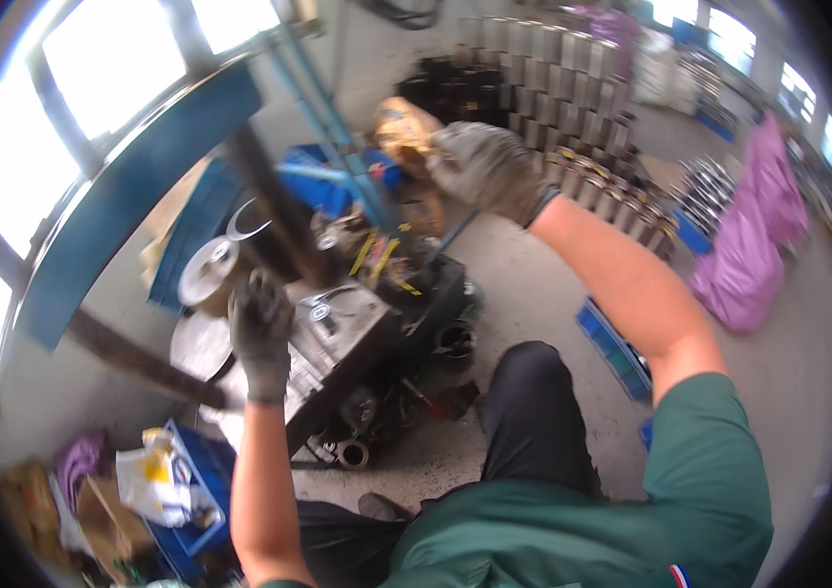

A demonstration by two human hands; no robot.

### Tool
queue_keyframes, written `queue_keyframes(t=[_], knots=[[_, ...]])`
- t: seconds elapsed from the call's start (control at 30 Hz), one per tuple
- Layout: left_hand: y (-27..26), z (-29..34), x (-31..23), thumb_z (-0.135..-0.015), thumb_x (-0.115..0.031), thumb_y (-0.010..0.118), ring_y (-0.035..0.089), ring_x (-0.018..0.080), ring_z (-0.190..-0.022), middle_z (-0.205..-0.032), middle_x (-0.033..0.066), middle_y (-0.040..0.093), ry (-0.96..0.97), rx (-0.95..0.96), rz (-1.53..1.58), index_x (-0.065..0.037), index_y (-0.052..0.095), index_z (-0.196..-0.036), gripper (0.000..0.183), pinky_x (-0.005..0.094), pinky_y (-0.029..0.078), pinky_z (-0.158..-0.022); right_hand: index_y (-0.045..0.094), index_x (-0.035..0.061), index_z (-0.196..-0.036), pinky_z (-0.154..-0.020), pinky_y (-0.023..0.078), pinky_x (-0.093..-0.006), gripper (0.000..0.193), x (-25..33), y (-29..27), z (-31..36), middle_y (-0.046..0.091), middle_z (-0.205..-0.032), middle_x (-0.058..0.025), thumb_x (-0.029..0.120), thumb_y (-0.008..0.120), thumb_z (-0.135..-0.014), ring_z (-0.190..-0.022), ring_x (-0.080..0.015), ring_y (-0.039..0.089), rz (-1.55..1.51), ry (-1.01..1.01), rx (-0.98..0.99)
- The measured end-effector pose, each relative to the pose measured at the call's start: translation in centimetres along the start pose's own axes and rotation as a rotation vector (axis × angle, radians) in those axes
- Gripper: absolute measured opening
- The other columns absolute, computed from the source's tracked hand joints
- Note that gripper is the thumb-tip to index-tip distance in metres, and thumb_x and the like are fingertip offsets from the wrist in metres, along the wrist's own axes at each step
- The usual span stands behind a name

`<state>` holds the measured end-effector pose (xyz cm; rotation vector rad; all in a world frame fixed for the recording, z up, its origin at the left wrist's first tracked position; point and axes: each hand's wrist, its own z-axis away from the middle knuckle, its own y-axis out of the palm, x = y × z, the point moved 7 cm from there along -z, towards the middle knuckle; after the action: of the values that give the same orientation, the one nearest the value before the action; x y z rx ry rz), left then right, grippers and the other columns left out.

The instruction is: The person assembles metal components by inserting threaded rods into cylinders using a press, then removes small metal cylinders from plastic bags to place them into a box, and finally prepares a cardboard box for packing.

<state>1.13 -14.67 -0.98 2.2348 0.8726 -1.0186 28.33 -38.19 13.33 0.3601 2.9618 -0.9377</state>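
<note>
Left fingers (257, 299) beside metal cylinder (208, 274), right fingers (465, 152) blurred; cannot tell either's grip

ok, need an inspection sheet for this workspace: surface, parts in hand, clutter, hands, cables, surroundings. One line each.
Surface: grey metal bench, small loose items on top.
Job's things: round-faced metal cylinder by the left hand; brown crumpled item by the right hand; contact unclear at both.
Clutter: blue crate and white-and-yellow bag at lower left, cardboard box beside them.
Hands: both in grey gloves; right blurred; grip cannot be told for either.
Cables: dark loops at the top, cable or hose, can't tell which.
Surroundings: stacked metal cylinders at the back, purple sack on the right, windows at upper left.
</note>
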Motion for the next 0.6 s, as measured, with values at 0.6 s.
queue_keyframes(t=[0.6], knots=[[15.1,22.5,-5.2,-0.087,-0.024,0.076,0.066,0.0358,-0.105,-0.121,0.0186,0.065,0.318,0.829,-0.711,-0.005,0.062,-0.127,0.046,0.0427,0.054,-0.089,0.068,0.0096,-0.098,-0.063,0.051,-0.0464,0.017,16.3,-7.2,25.2,0.064,-0.074,-0.0126,0.026,0.067,-0.094,-0.071,-0.0362,0.064,-0.798,0.442,0.229]])
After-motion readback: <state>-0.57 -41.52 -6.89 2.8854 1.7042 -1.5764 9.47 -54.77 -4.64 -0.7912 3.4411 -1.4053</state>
